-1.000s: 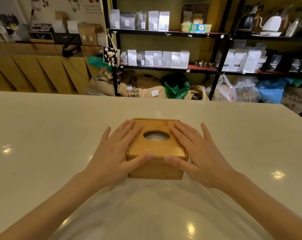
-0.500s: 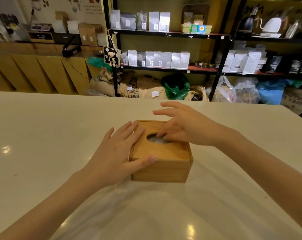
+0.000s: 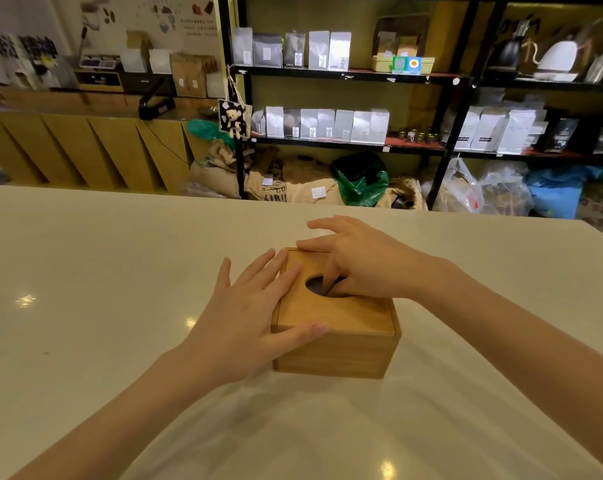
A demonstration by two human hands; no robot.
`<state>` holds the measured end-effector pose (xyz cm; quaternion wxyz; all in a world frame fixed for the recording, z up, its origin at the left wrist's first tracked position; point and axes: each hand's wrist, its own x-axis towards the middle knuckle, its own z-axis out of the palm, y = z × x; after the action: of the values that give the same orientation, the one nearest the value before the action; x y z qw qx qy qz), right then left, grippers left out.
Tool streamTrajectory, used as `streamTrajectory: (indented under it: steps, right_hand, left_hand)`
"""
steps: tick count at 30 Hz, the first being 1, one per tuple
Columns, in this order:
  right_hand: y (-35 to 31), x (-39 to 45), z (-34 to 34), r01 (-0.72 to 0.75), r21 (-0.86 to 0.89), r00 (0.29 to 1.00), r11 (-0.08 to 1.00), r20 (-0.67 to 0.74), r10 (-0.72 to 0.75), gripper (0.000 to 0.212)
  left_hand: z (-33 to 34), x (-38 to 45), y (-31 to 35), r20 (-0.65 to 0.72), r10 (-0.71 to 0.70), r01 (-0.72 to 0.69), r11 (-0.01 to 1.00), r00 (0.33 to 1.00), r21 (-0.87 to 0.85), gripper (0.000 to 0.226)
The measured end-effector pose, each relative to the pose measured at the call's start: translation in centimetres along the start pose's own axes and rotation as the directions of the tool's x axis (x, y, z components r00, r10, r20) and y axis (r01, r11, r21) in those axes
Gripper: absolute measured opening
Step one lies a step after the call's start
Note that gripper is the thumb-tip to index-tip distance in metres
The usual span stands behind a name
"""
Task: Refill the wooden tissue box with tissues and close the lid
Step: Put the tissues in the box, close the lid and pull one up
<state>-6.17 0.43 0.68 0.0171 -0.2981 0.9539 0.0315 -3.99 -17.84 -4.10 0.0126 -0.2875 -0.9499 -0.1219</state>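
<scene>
Hands work on a wooden box (image 3: 334, 336) that sits on the pale desk (image 3: 85, 271), a little right of the middle and near the person's edge. Its lid (image 3: 341, 311) lies flat on top, flush with the walls, with an oval hole (image 3: 314, 285) cut through it.

From the head camera, the left hand (image 3: 255, 317) lies flat against the box's left side. Its fingers (image 3: 268, 271) are spread and straight, resting along the lid's left edge, while the thumb runs across the lid's near left corner. It presses on the box rather than gripping it.

The right hand (image 3: 365, 268) comes in from the right and hovers over the far half of the lid. Two of its fingers (image 3: 329, 278) curl down into the hole; the others are splayed out above the far edge of the box. Whether those curled tips have pinched any tissue inside I cannot tell, as the hole is dark and the hand covers most of it.

Behind the desk stand black shelves (image 3: 345, 74) lined with white and grey pouches (image 3: 324, 123), with burlap sacks (image 3: 293, 185) and a green bag (image 3: 360, 183) on the floor beneath. A wooden counter (image 3: 85, 147) runs along the left.
</scene>
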Motion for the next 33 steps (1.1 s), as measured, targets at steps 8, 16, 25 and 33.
streamTrajectory:
  steps: [8,16,25,33]
  right_hand:
    - [0.5,0.0,0.8,0.040,0.052,0.996,0.998,-0.076,-0.036,0.020]
    - [0.7,-1.0,0.7,0.079,0.092,0.981,0.993,-0.186,-0.060,0.021]
    - [-0.3,-1.8,-0.2,0.050,0.128,0.975,0.991,-0.222,-0.021,0.022]
    - [-1.3,-3.1,-0.7,0.008,-0.028,0.966,1.000,-0.260,-0.015,0.022]
  left_hand:
    - [0.0,0.0,0.0,-0.003,-0.006,0.006,1.000,1.000,0.000,0.110]
    - [0.0,0.0,0.1,-0.007,-0.007,0.007,1.000,1.000,-0.026,0.112]
    - [0.1,0.0,0.1,-0.006,-0.002,0.002,1.000,1.000,-0.018,0.108]
    - [0.0,0.2,0.2,-0.002,-0.009,0.009,1.000,1.000,-0.005,0.112]
